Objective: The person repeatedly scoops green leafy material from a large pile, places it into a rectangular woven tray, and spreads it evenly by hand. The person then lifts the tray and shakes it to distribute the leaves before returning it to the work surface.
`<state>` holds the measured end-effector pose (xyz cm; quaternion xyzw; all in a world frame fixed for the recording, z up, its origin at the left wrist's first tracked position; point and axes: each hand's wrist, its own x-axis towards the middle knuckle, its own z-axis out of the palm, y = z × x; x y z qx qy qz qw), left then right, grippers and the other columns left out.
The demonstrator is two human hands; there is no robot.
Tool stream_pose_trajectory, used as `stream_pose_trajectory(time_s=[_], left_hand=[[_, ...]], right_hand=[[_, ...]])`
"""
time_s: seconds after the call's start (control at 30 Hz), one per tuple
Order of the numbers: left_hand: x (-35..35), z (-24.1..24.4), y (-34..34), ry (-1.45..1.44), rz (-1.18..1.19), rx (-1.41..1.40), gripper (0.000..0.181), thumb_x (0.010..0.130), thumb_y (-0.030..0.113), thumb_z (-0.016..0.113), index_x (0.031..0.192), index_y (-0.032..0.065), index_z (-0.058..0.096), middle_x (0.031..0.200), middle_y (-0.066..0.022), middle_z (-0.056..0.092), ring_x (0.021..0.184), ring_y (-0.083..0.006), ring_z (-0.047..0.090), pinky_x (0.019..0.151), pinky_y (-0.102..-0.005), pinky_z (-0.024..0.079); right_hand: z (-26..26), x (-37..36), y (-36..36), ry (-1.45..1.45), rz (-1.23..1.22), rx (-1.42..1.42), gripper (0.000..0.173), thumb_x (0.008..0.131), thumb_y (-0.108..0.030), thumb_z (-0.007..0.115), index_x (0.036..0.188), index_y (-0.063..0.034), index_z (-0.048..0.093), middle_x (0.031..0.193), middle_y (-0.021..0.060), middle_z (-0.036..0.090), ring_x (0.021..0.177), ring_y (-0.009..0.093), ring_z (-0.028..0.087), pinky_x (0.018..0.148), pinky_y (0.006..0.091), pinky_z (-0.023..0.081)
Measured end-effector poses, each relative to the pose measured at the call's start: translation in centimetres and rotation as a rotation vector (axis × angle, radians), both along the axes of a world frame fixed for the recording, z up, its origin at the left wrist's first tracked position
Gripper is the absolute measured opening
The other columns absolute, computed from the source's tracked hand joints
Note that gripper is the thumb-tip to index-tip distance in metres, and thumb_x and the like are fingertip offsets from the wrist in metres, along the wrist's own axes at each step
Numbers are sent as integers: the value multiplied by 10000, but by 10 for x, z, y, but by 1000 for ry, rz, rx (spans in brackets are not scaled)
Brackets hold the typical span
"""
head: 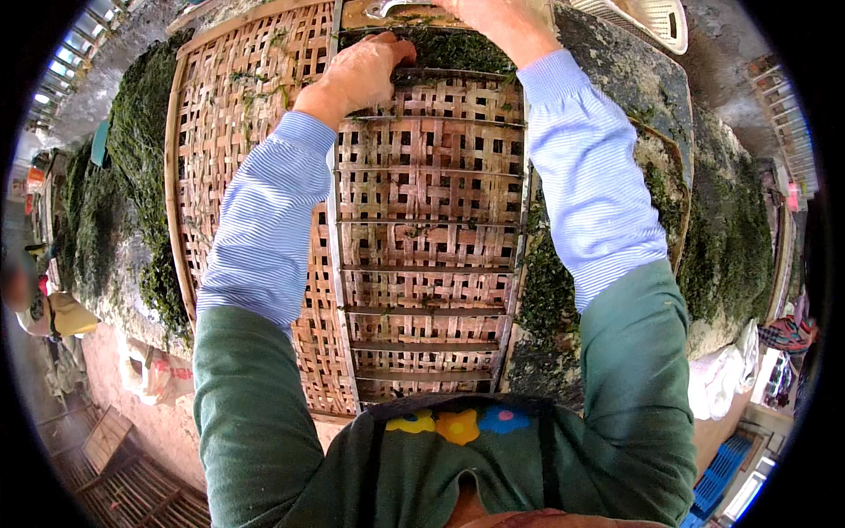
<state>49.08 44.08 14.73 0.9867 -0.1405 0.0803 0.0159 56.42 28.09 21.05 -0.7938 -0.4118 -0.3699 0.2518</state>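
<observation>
A woven bamboo tray [251,125] lies before me, with a narrow ladder-like divider frame [422,269] on it. Dark green leafy plant matter [455,51] fills the frame's far section. My left hand [360,76] rests at the left of that section, fingers curled on the leaves and the frame's edge; whether it pinches any leaves is hidden. My right hand [502,20] reaches past the far right corner, cut off by the picture's top edge, its fingers mostly out of view. Near it lies a pale, shiny curved object [396,8] on a wooden board [360,16].
Heaps of green plant matter lie left [135,132] and right [726,224] of the tray. A pale plastic basket [660,23] stands at the far right. Plastic bags [148,373] hang by the near edge. Part of another person is at the far left.
</observation>
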Motion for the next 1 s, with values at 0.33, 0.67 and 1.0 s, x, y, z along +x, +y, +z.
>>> stream_pose_trajectory(time_s=[0.33, 0.67, 1.0], left_hand=[[-21, 15, 33, -816, -41, -262, 714, 649, 390, 761, 1265, 166, 477, 1327, -62, 430, 1168, -221, 456, 922, -369, 452], [0, -36, 15, -387, 8, -158, 745, 665, 199, 758, 1290, 47, 383, 1277, -158, 448, 1179, -309, 432, 980, -402, 362], [20, -45, 27, -320, 83, 154, 750, 837, 153, 606, 1406, 119, 120, 1415, -111, 271, 1303, -265, 263, 1094, -392, 232]], right_hand=[[-23, -13, -14, -31, -61, -323, 178, 753, -250, 635, 730, -74, 626, 625, 79, 577, 601, 232, 579, 534, 362, 494], [-84, 11, -17, 27, -2, -360, 494, 832, -437, 518, 1112, -33, 568, 1166, 130, 544, 1141, 252, 466, 962, 359, 385], [-63, -34, -54, 285, 46, -31, 423, 861, -326, 545, 1217, -101, 501, 1351, 139, 348, 1249, 319, 333, 1038, 452, 305]])
